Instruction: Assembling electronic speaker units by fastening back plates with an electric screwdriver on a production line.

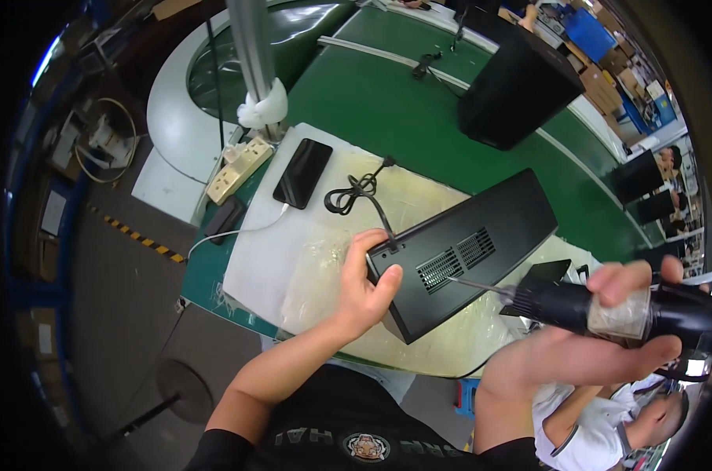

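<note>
The right grip (587,361) is closed around the body of a black electric screwdriver (556,302), to the right of the black vented housing (489,212); the bit points left at the housing's slots, and tip contact cannot be confirmed. The left grip (364,290) is clamped on the housing's left end, thumb on the slotted face, fingers over the end edge. The housing lies aslant on a film-covered pad (265,255) atop the desk (203,271). Handling, as judged: the shell is stiff, of moderate weight, and smooth enough to slide on film. Take hold at the end edges; keep pressure off the slats, which may be fragile, and off the cable exit at the upper left corner. Pose: the left forearm reaches up from below the housing, wrist nearly straight; the right arm is bent at the elbow, below and right of it, with the driver lying close to level. Beyond the housing's left end are its coiled cable (352,192), a black smartphone (302,173) and a power strip (238,173). Beyond its far side stands a black box (521,90).
</note>
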### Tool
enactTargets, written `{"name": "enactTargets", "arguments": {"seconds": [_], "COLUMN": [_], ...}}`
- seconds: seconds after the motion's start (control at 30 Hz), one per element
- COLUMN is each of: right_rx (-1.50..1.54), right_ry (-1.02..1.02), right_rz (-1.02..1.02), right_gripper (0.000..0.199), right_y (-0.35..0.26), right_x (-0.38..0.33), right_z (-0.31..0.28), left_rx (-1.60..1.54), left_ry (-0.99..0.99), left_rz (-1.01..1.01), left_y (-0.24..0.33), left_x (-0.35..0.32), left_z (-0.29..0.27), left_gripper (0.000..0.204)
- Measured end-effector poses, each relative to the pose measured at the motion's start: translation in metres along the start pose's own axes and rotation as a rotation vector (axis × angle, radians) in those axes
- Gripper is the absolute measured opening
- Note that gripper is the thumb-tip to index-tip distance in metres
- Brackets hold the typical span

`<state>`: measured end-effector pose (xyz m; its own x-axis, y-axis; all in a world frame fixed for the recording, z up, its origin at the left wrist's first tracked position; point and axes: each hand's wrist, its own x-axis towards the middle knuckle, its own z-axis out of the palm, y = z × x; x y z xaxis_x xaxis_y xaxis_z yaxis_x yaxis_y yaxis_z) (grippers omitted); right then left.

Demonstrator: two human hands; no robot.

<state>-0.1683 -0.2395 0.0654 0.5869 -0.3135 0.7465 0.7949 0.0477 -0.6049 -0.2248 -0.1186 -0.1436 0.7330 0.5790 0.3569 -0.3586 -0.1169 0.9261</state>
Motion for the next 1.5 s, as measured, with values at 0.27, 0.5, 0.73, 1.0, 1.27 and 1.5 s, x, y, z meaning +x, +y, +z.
{"name": "enactTargets", "arguments": {"seconds": [0.27,0.5,0.73,1.0,1.27,1.5], "right_rx": [0.05,0.128,0.007,0.152,0.429,0.049], "right_ry": [-0.394,-0.576,-0.585,-0.604,-0.224,0.136], "right_rz": [0.005,-0.112,-0.088,0.044,0.042,0.16], "right_gripper": [0.067,0.08,0.08,0.077,0.068,0.049], "right_y": [0.023,0.041,0.042,0.046,0.012,0.044], "right_x": [-0.021,-0.039,-0.04,-0.043,0.02,0.012], "right_z": [0.052,0.067,0.067,0.076,-0.01,-0.135], "left_rx": [-0.009,-0.004,0.04,-0.012,0.286,-0.061], "left_ry": [0.022,0.047,-0.052,-0.292,-0.61,-0.267], "left_rz": [0.02,0.033,0.023,0.03,-0.095,-0.426], "left_y": [-0.003,-0.001,-0.001,-0.028,-0.024,-0.031], "left_x": [0.004,0.004,0.002,0.005,0.009,0.008], "left_z": [0.006,0.005,0.0,-0.032,-0.058,-0.043], "left_gripper": [0.042,0.044,0.048,0.063,0.09,0.071]}}
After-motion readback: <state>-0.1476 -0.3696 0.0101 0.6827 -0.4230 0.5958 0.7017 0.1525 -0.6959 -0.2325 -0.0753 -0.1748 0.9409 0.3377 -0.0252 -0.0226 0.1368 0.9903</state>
